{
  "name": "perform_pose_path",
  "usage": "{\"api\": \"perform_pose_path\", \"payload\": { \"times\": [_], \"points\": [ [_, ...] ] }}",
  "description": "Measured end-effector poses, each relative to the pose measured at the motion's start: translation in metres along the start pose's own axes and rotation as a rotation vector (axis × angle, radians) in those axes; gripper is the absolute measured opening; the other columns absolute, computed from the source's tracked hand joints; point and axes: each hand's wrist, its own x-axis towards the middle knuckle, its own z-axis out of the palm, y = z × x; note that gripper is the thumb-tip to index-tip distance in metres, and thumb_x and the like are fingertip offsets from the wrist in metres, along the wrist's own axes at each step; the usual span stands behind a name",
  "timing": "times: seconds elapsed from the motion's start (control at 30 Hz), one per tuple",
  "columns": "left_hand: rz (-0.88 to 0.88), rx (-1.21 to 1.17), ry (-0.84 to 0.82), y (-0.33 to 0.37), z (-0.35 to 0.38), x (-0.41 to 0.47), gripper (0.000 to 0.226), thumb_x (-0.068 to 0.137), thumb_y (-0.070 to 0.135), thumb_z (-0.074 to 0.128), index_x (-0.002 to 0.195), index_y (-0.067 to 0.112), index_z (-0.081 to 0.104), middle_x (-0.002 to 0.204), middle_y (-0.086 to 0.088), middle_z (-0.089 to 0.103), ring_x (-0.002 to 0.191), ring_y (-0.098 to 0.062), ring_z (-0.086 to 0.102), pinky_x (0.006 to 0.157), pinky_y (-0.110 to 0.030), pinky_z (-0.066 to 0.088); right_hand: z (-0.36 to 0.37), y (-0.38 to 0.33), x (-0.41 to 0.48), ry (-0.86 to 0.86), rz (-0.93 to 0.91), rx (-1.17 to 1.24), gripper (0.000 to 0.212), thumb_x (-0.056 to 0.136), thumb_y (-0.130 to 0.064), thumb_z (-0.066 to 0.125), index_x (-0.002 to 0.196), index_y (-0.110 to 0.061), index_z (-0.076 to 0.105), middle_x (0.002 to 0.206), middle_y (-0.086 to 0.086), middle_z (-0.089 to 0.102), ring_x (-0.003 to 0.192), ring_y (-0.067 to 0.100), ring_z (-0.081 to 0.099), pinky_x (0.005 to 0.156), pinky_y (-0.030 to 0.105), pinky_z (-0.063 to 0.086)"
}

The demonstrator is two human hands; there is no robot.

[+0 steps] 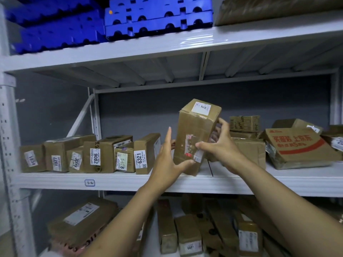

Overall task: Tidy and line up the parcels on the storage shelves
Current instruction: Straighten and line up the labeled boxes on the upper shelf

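A tall brown taped parcel [194, 127] stands tilted on end on the middle shelf [130, 180], with a white label on its top. My right hand [220, 143] grips its right side, thumb across the front and fingers curled behind. My left hand [167, 160] presses against its left side with straight fingers and the thumb under the lower front. To the left, a neat row of several labelled parcels [92, 156] stands along the shelf front, ending in the one marked 6321 [146, 153].
Right of the held parcel lie loose boxes, among them a flat carton with red print [298, 147] and a small box [244, 123] behind. Blue plastic pallets [157, 17] fill the top shelf. More parcels [187, 236] crowd the lower shelf.
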Motion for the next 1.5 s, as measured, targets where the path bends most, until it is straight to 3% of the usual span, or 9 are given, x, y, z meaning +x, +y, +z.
{"api": "perform_pose_path", "payload": {
  "times": [0.07,0.23,0.4,0.63,0.83,1.07,1.27,1.37,1.5],
  "points": [
    [0.044,-0.060,0.028,0.004,-0.006,-0.001,0.116,0.075,0.029,0.081,0.136,0.062,-0.011,0.131,0.020,0.041,0.122,0.004,0.045,0.095,-0.009,0.038,0.002,-0.006,-0.005,-0.030,-0.015,-0.032,0.109,0.065,-0.014,0.086,0.142,-0.042,0.014,0.143,-0.005,0.039,0.129,0.014,0.044,0.106,0.047,0.043],
    [0.125,-0.057,0.046,0.012,-0.017,-0.003,0.112,0.075,0.034,0.080,0.140,0.063,-0.006,0.151,0.010,0.034,0.134,-0.011,0.041,0.108,-0.045,0.041,0.005,-0.019,-0.021,-0.106,-0.069,-0.128,0.111,0.068,-0.015,0.086,0.141,-0.044,0.008,0.144,-0.009,0.035,0.134,0.012,0.036,0.111,0.045,0.038],
    [0.138,-0.009,0.124,0.009,-0.024,-0.001,0.078,0.075,0.034,0.080,0.137,0.039,0.033,0.130,0.013,0.053,0.119,-0.007,0.051,0.101,-0.033,0.047,0.004,-0.033,-0.034,-0.259,-0.065,-0.065,0.105,0.058,-0.057,0.082,0.138,-0.047,0.014,0.148,-0.013,0.032,0.136,0.010,0.036,0.109,0.046,0.040],
    [0.132,-0.038,0.206,0.004,-0.027,0.009,0.078,0.082,0.016,0.075,0.145,0.033,0.033,0.127,0.015,0.053,0.103,0.011,0.053,0.085,-0.007,0.044,0.013,-0.034,-0.034,-0.063,-0.258,-0.273,0.087,0.071,-0.028,0.084,0.134,-0.035,0.025,0.130,-0.021,0.042,0.123,-0.008,0.041,0.100,0.018,0.038],
    [0.225,0.108,0.064,-0.014,-0.032,0.010,0.083,0.084,0.016,0.073,0.145,0.047,0.025,0.130,0.008,0.056,0.111,-0.003,0.054,0.095,-0.025,0.048,0.011,-0.009,-0.023,-0.182,-0.190,-0.364,0.095,0.068,-0.038,0.082,0.137,-0.043,0.016,0.143,-0.012,0.035,0.133,0.003,0.033,0.109,0.031,0.035],
    [0.266,0.466,-0.056,-0.038,-0.038,-0.001,0.061,0.084,0.042,0.069,0.140,0.032,0.046,0.134,0.004,0.057,0.122,-0.014,0.051,0.099,-0.031,0.044,0.025,0.009,-0.008,-0.209,-0.113,-0.644,0.071,0.076,-0.038,0.078,0.133,-0.034,0.035,0.132,-0.001,0.040,0.113,0.014,0.043,0.091,0.029,0.042],
    [0.269,0.619,0.278,-0.067,-0.066,0.010,0.049,0.085,0.030,0.069,0.132,0.023,0.056,0.135,-0.002,0.054,0.125,-0.022,0.046,0.105,-0.044,0.041,0.030,0.025,0.004,-0.231,-0.124,-0.738,0.069,0.077,-0.041,0.076,0.138,-0.031,0.046,0.121,-0.010,0.037,0.107,0.004,0.034,0.091,0.020,0.028],
    [0.134,0.751,0.306,-0.078,-0.079,0.020,0.063,0.084,0.041,0.069,0.141,0.026,0.046,0.149,-0.008,0.038,0.139,-0.029,0.031,0.113,-0.050,0.027,0.036,0.025,0.010,-0.203,-0.137,-0.718,0.063,0.078,-0.043,0.075,0.135,-0.032,0.050,0.116,-0.008,0.041,0.104,0.007,0.042,0.088,0.021,0.033],
    [-0.025,0.783,0.105,-0.087,-0.091,0.022,0.075,0.086,0.056,0.059,0.149,0.036,0.025,0.153,0.001,0.036,0.146,-0.024,0.017,0.118,-0.049,0.013,0.052,0.033,0.015,-0.225,-0.156,-0.641,0.060,0.082,-0.043,0.072,0.137,-0.030,0.052,0.126,-0.009,0.044,0.116,0.008,0.045,0.100,0.022,0.035]
  ]
}}
